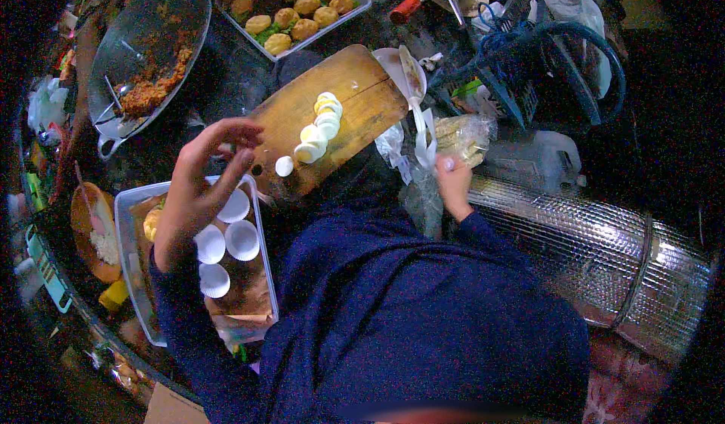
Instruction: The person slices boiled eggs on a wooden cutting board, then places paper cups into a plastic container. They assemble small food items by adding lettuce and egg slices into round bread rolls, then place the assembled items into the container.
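Observation:
A wooden cutting board (362,84) lies tilted in front of me. A row of sliced boiled egg (328,118) rests on it, with one white end slice (284,166) apart near the lower left. My left hand (202,186) hovers at the board's left edge, above a plastic box (134,292), fingers curved, thumb apart, nothing in it. White paper cups (242,240) sit in that box. Right of the board, my right hand (455,186) is closed beside the lower end of a white-handled utensil (421,133) and some clear plastic; what its fingers grip is hidden.
A box of filled golden pastry cups (306,5) stands at the far side. At far left is a pan (151,54) with reddish-brown filling. A blue basket (529,84) sits at far right, a silver insulated roll (574,250) nearer. A bowl (83,212) holds white grains.

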